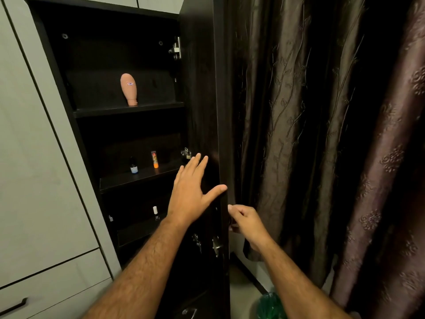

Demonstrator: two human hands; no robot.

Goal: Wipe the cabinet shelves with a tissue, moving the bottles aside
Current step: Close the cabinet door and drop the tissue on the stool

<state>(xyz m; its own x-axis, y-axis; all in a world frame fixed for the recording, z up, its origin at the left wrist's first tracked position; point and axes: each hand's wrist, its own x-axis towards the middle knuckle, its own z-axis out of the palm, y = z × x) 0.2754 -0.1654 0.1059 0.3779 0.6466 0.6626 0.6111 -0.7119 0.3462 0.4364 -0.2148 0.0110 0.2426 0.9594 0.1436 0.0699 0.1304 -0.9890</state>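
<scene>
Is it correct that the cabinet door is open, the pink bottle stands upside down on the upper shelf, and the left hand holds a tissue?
Not quite: in the head view the left hand holds no tissue; its fingers are spread flat against the open cabinet door. The pink bottle does stand upside down on the upper shelf.

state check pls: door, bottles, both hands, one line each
cabinet door: open, swung out to the right.
left hand: fingers straight, flat against the door's inner face.
right hand: fingers curled at the door's outer edge.
peach tube: upright on its cap, upper shelf.
orange-capped tube: upright, middle shelf.
dark bottle: upright, middle shelf.
</scene>
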